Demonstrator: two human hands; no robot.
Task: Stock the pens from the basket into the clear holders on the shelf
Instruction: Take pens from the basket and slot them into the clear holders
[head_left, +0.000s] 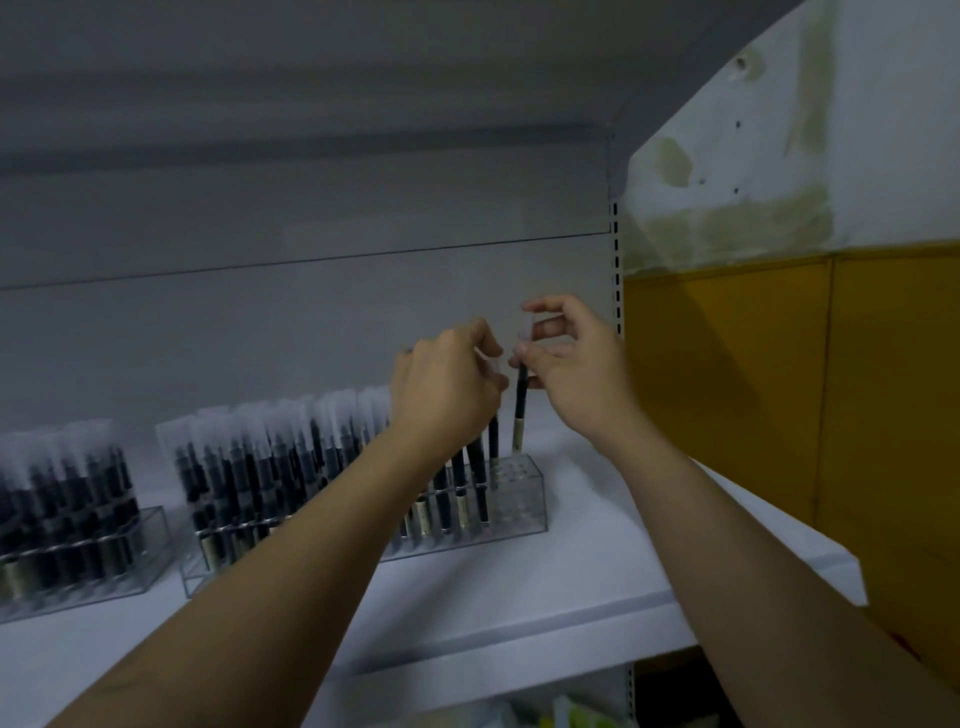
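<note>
A clear holder (524, 512) stands on the white shelf (519, 587), nearly full of black pens with frosted caps. Its right end shows several vacant holes. My left hand (447, 389) grips a bunch of black pens above the holder's right part. My right hand (571, 358) pinches the capped top of a single black pen (520, 410), which hangs upright with its tip just over the holder's right end. The basket is out of view.
A second clear holder (83, 551) full of pens stands at the left of the shelf. The shelf's slotted upright (616, 270) and a yellow-and-white wall (779, 364) close off the right side. Another shelf hangs overhead.
</note>
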